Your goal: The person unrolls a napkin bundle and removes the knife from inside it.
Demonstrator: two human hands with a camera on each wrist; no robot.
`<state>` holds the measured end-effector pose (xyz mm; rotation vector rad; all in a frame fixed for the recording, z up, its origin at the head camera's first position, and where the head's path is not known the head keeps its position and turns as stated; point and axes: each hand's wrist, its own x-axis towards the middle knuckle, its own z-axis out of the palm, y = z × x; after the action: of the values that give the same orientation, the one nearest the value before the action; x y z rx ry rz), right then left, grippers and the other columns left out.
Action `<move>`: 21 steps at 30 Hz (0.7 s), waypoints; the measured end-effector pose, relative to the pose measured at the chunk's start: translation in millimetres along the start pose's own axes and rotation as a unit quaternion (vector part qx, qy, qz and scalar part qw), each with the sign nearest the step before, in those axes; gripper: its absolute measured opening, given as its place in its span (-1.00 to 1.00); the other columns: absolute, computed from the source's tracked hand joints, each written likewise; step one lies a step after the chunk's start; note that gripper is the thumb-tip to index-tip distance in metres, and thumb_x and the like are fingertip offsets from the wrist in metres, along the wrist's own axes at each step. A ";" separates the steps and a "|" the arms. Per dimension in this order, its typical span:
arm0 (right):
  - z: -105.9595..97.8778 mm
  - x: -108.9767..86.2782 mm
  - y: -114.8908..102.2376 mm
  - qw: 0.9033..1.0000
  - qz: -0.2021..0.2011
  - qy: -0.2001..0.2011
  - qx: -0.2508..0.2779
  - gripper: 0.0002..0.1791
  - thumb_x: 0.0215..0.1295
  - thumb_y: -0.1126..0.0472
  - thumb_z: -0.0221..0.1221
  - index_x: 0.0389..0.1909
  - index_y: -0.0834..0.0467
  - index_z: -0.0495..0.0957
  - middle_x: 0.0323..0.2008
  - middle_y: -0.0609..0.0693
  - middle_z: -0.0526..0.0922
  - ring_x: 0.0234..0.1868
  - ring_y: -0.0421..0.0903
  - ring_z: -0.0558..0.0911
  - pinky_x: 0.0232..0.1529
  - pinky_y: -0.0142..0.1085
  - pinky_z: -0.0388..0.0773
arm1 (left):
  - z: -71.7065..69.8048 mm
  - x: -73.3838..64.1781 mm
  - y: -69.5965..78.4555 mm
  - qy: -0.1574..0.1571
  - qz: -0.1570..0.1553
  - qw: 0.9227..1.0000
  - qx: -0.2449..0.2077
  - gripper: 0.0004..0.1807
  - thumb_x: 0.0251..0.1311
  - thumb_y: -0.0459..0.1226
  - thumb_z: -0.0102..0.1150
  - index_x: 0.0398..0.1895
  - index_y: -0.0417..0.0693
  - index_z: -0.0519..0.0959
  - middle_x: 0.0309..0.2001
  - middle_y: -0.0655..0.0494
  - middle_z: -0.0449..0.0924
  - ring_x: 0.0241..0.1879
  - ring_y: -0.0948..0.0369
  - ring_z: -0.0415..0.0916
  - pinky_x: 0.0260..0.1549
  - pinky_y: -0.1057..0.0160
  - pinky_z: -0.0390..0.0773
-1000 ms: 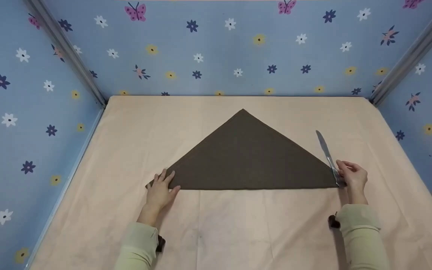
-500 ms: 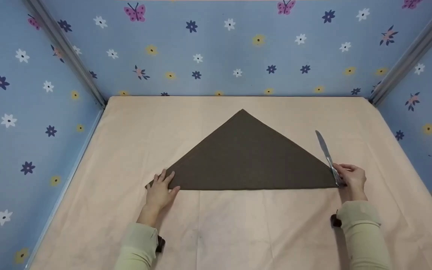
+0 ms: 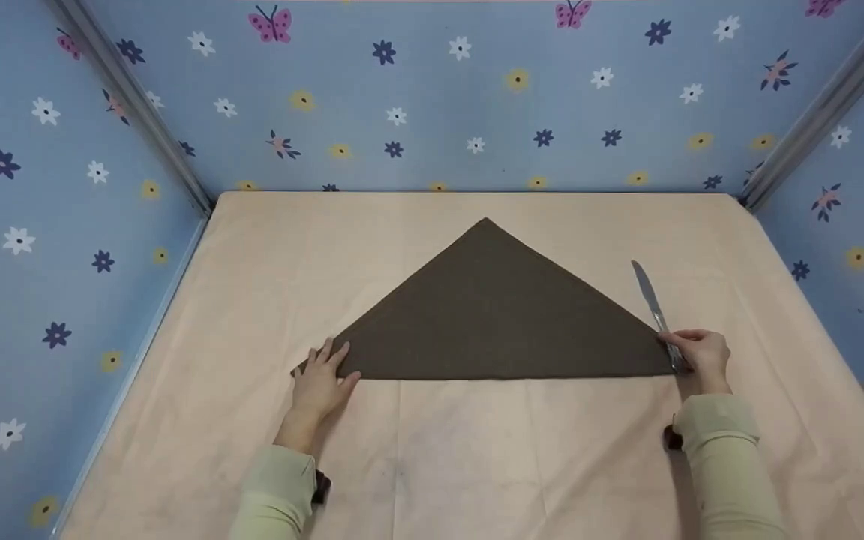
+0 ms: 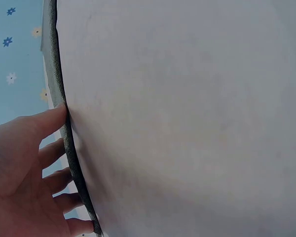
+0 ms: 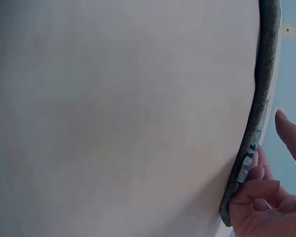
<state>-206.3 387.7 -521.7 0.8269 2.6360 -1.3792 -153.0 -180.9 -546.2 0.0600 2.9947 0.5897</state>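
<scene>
A dark brown cloth (image 3: 477,315), folded into a triangle, lies with its long edge towards me. My left hand (image 3: 319,386) rests on its left corner, fingers spread. In the left wrist view, that hand's thumb and fingers (image 4: 54,181) lie along the cloth's edge. Near the right corner a silver table knife (image 3: 646,292) lies slanted across the cloth, its blade pointing away. My right hand (image 3: 706,356) grips its lower part with a digit reaching over it. In the right wrist view, other fingers curl beside the knife's patterned handle (image 5: 244,169), partly hiding it.
A pale peach tablecloth (image 3: 462,457) with light creases covers the table. Blue flowered panels (image 3: 432,97) stand at the back and both sides, with grey metal posts (image 3: 132,97) at the corners. A small black device is strapped under each sleeve.
My right hand has moved slightly forward and left, its fingertips now farther over the knife. The left hand, cloth and knife stay in place.
</scene>
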 end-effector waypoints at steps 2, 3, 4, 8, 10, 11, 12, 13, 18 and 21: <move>0.3 1.3 0.3 1.000 0.000 0.000 -0.006 -0.47 -0.02 0.08 0.28 -0.13 0.40 0.49 -0.60 -0.14 0.47 -0.64 -0.29 0.43 -0.63 -0.47 0.41 | -0.3 0.4 0.0 0.000 0.002 1.000 -0.001 -0.36 0.15 -0.04 0.04 0.25 -0.13 0.24 0.29 -0.25 0.01 0.22 -0.30 -0.07 0.00 -0.39 -0.03; 0.3 1.6 0.1 1.000 0.001 0.000 -0.007 -0.48 -0.02 0.08 0.28 -0.13 0.40 0.50 -0.60 -0.13 0.48 -0.64 -0.28 0.43 -0.63 -0.47 0.41 | -0.4 0.5 0.0 0.000 0.002 1.000 -0.002 -0.36 0.15 -0.04 0.04 0.25 -0.14 0.24 0.29 -0.25 0.01 0.22 -0.30 -0.08 0.01 -0.39 -0.04; 0.3 2.0 -0.2 1.000 0.002 0.000 -0.008 -0.49 -0.03 0.09 0.28 -0.14 0.40 0.50 -0.59 -0.12 0.48 -0.63 -0.28 0.43 -0.63 -0.46 0.41 | -0.6 0.7 0.0 -0.001 0.002 1.000 -0.003 -0.37 0.15 -0.04 0.04 0.25 -0.14 0.24 0.29 -0.25 0.01 0.22 -0.30 -0.08 0.01 -0.39 -0.04; 0.6 4.0 -1.1 1.000 0.007 -0.002 -0.018 -0.55 -0.02 0.15 0.28 -0.18 0.40 0.52 -0.62 -0.13 0.47 -0.64 -0.27 0.43 -0.64 -0.45 0.41 | -1.1 0.8 0.2 0.002 0.004 1.000 -0.005 -0.37 0.15 -0.05 0.05 0.25 -0.14 0.24 0.29 -0.25 0.01 0.22 -0.30 -0.08 0.01 -0.38 -0.04; 0.9 4.8 -1.4 1.000 0.006 0.001 -0.024 -0.59 -0.01 0.17 0.27 -0.20 0.40 0.53 -0.65 -0.15 0.47 -0.66 -0.27 0.42 -0.66 -0.44 0.41 | -1.0 0.8 0.1 0.002 0.003 1.000 -0.005 -0.37 0.15 -0.04 0.05 0.25 -0.14 0.24 0.29 -0.25 0.01 0.22 -0.30 -0.08 0.01 -0.38 -0.04; 1.1 4.8 -1.7 1.000 0.006 0.002 -0.028 -0.60 0.00 0.18 0.26 -0.20 0.41 0.53 -0.66 -0.16 0.47 -0.67 -0.28 0.42 -0.67 -0.45 0.41 | -0.9 0.8 0.2 0.002 0.003 1.000 -0.005 -0.37 0.15 -0.04 0.05 0.25 -0.14 0.24 0.29 -0.25 0.01 0.22 -0.30 -0.08 0.01 -0.38 -0.04; 1.3 4.9 -2.0 0.999 0.003 0.005 -0.032 -0.60 0.00 0.19 0.26 -0.22 0.41 0.54 -0.67 -0.17 0.47 -0.67 -0.28 0.42 -0.67 -0.45 0.41 | -0.8 0.7 0.2 0.001 0.003 1.000 -0.005 -0.37 0.15 -0.04 0.05 0.25 -0.14 0.24 0.29 -0.25 0.01 0.22 -0.30 -0.08 0.01 -0.38 -0.03; 1.5 5.0 -2.2 0.999 0.001 0.009 -0.038 -0.61 -0.01 0.18 0.26 -0.22 0.41 0.54 -0.67 -0.18 0.47 -0.67 -0.29 0.42 -0.67 -0.46 0.40 | -0.8 0.6 0.2 0.001 0.002 1.000 -0.004 -0.37 0.15 -0.04 0.05 0.25 -0.14 0.24 0.29 -0.25 0.01 0.22 -0.30 -0.07 0.01 -0.38 -0.03; 3.0 4.3 -3.2 0.997 -0.008 0.022 -0.071 -0.62 0.01 0.15 0.24 -0.25 0.39 0.57 -0.63 -0.16 0.54 -0.60 -0.27 0.41 -0.62 -0.49 0.34 | -0.6 0.4 0.0 -0.002 -0.001 1.000 -0.002 -0.37 0.15 -0.04 0.04 0.25 -0.14 0.24 0.29 -0.26 0.01 0.22 -0.29 -0.08 0.01 -0.38 -0.03; 3.9 3.9 -3.7 0.996 -0.007 0.024 -0.082 -0.62 0.03 0.14 0.23 -0.24 0.39 0.57 -0.57 -0.08 0.59 -0.56 -0.24 0.43 -0.61 -0.48 0.34 | -1.1 -0.1 -0.2 -0.004 -0.001 1.000 -0.002 -0.37 0.16 -0.04 0.03 0.26 -0.13 0.23 0.29 -0.26 0.01 0.22 -0.29 -0.08 0.01 -0.38 -0.02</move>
<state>-212.1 384.6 -522.4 0.8322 2.7507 -1.1411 -153.0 -181.5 -545.3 0.0578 2.9850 0.5931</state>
